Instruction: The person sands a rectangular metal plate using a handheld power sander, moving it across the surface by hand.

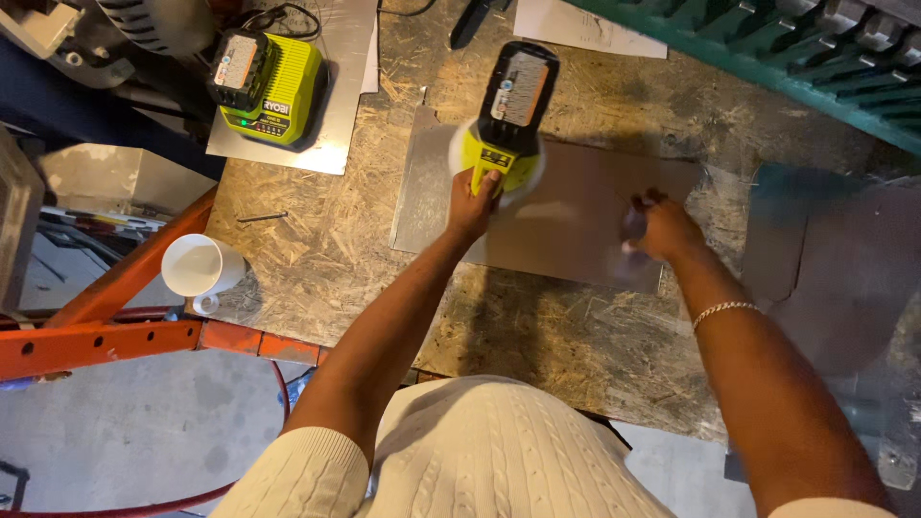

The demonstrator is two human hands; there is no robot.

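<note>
My left hand [472, 203] grips the handle of a yellow-green cordless polisher [506, 115] with a black battery on top. Its round white pad presses on a flat metal sheet [566, 225] lying on the chipboard bench [326, 249]. My right hand [662, 230], fingers curled, bears down on the right part of the same sheet and holds it in place. A thin bracelet is on that wrist.
A yellow-green charger with a battery [269, 86] sits on a second metal sheet [331, 134] at the back left. A white mug [199, 267] stands at the bench's left edge above an orange frame [125, 336]. More sheet metal [844, 259] lies right; a green rack [767, 58] runs behind.
</note>
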